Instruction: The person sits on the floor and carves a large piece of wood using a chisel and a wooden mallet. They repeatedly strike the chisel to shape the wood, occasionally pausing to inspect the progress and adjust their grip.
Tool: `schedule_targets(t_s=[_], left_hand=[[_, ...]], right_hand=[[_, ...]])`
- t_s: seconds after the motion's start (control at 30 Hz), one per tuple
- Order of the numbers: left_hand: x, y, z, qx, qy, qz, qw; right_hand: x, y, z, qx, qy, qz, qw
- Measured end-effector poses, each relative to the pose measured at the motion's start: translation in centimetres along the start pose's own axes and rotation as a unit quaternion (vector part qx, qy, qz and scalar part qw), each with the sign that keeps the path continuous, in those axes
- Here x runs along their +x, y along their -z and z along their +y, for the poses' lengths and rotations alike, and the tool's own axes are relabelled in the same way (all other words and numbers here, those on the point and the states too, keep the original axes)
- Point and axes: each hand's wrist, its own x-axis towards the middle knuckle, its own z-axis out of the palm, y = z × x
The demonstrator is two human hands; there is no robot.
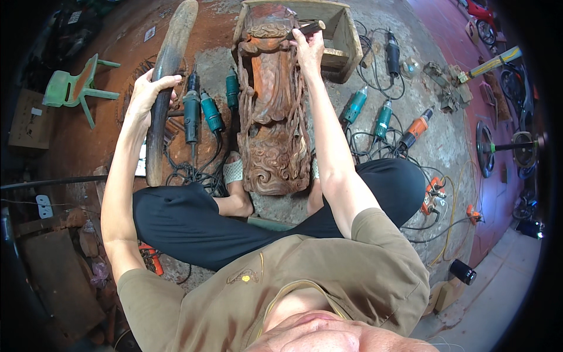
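Observation:
My left hand (151, 92) is wrapped round a long, thick wooden club (171, 50), pale at both ends and dark in the middle, held up left of the carving. A reddish-brown wood carving (271, 88) with flowing folds and scrolls lies lengthwise between my feet. Its far end is at an open wooden box (346, 50). At that far end my right hand (311, 51) grips what looks like a chisel (311, 28), with a dark handle and a pale butt pointing right. The chisel's tip, near the carving's right edge, cannot be made out.
Teal power grinders (191, 114) with tangled cords lie left of the carving; more teal ones (355, 105) and an orange one (416, 129) lie on the right. A green plastic chair (73, 85) stands far left. Orange power sockets (433, 190) lie beside my right knee.

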Motion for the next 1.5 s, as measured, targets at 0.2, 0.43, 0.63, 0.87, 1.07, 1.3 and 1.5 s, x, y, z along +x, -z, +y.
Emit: schedule_targets(t_s=[0.2, 0.43, 0.63, 0.87, 1.07, 1.3, 1.5], left_hand=[[0.5, -0.8, 0.3, 0.003, -0.004, -0.023, 1.000], [1.0, -2.6, 1.0, 0.037, -0.022, -0.027, 0.999], [1.9, -4.2, 1.6, 0.086, -0.082, -0.033, 0.992], [2.0, -7.8, 3.4, 0.245, -0.333, 0.008, 0.910], [1.7, -10.5, 4.9, 0.367, -0.365, -0.047, 0.855], [2.3, -10.8, 4.9, 0.430, -0.353, -0.046, 0.830], [2.4, -10.6, 5.0, 0.436, -0.345, -0.051, 0.830]], right_hand=[[0.3, 0.0, 2.4, -0.083, 0.034, 0.029, 0.995], [-0.5, -1.2, -0.7, -0.209, 0.093, 0.026, 0.973], [-0.5, -1.3, -0.4, -0.202, 0.096, 0.014, 0.975], [-0.7, -1.4, -0.6, -0.232, 0.117, -0.027, 0.965], [-1.4, -1.3, -0.3, -0.158, 0.113, -0.016, 0.981], [-1.0, -0.9, -0.3, -0.207, 0.119, -0.030, 0.971], [-1.0, -1.1, -0.1, -0.229, 0.101, -0.023, 0.968]])
